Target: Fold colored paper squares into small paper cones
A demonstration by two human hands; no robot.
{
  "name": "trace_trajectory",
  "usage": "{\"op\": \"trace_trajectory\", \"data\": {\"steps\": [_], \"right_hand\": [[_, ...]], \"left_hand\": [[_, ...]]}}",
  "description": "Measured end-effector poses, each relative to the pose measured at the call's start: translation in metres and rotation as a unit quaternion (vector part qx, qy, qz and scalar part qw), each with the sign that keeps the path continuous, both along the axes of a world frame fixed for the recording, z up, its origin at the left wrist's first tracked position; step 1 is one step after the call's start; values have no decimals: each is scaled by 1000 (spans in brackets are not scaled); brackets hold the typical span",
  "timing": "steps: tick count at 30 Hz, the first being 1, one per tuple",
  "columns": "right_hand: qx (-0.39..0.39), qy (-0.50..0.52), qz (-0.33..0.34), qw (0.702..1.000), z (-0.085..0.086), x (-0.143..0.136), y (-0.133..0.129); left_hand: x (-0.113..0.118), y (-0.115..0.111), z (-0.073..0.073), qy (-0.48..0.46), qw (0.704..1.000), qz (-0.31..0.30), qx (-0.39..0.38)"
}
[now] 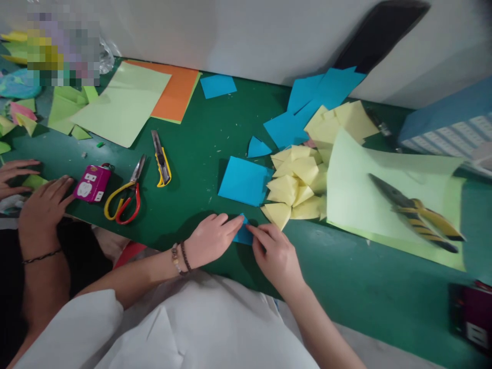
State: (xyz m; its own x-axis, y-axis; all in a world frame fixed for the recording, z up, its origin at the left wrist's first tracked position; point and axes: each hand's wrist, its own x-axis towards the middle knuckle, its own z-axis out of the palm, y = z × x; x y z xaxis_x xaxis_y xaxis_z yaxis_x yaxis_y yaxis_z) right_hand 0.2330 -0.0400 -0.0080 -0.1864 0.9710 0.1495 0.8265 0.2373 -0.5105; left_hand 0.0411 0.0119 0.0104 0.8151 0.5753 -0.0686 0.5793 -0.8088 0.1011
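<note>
A small folded piece of blue paper (243, 236) lies on the green table near its front edge, between my two hands. My left hand (213, 240) holds its left side down, the index finger on its top corner. My right hand (277, 254) has its fingers curled, with index finger and thumb at the paper's right side. Just beyond lies a stack of blue paper squares (244, 182). To the right of that stack sits a cluster of folded pale yellow paper pieces (295, 179). A small blue folded piece (259, 147) rests behind the stack.
Scissors (132, 192), a yellow box cutter (161, 161) and a purple box (92, 183) lie left. Pliers (418, 215) rest on light green sheets (353, 189) at right. Another person's hands (46, 205) work at far left. A wall (230, 36) backs the table.
</note>
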Motion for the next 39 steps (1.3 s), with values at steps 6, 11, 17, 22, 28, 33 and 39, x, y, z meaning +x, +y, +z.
{"op": "trace_trajectory", "data": {"steps": [6, 11, 17, 22, 28, 33, 39], "right_hand": [[36, 23, -27, 999, 10, 3, -5], [-79, 155, -42, 984, 34, 2, -32], [-319, 257, -2, 912, 34, -15, -48], [-331, 276, -11, 903, 30, -21, -47], [-323, 281, -60, 902, 26, -19, -54], [-331, 314, -115, 883, 24, -10, -60], [-311, 322, -158, 880, 20, 3, -66]], "left_hand": [[0, 4, -1, -22, 999, 8, -29], [-1, 7, 2, -18, 998, -11, -58], [-3, 10, 5, -33, 996, -13, -83], [-4, 9, 5, -43, 995, -10, -86], [-4, 8, 6, -28, 997, -5, -77], [-4, 8, 5, -21, 997, -3, -69], [-5, 8, 4, -28, 997, 0, -75]]}}
